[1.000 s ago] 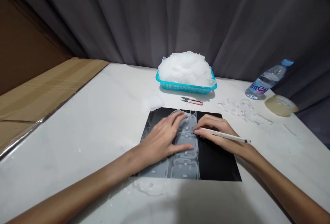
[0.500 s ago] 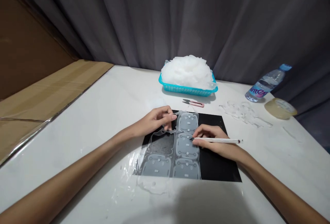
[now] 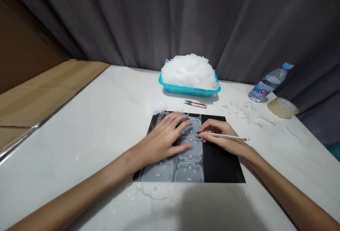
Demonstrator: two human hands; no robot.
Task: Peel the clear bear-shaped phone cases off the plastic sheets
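My left hand (image 3: pixel 170 137) lies with fingers spread over a translucent moulded plastic sheet (image 3: pixel 189 172), its fingertips on or just above the raised rounded-rectangle shapes. Part of the sheet is hidden under that hand. Beneath it is a black mat (image 3: pixel 221 163), and the sheet's near end sticks out past the mat onto the white table. My right hand (image 3: pixel 221 135) is closed around a slim white pen-like tool (image 3: pixel 233 137). The tool's tip is hard to make out near the sheet's right edge, close to the upper shape.
A blue basket (image 3: pixel 191 91) heaped with translucent white pieces (image 3: pixel 190 69) stands at the back. Pink-handled thread snips (image 3: pixel 196 104) lie before it. At right are clear scraps (image 3: pixel 243 112), a water bottle (image 3: pixel 268 84) and a tape roll (image 3: pixel 283 107). Cardboard (image 3: pixel 50 85) borders the left.
My left hand has gone from curled fingers at the sheet's upper left to spread fingers farther right over it. The right hand's tool has shifted toward the upper shape.
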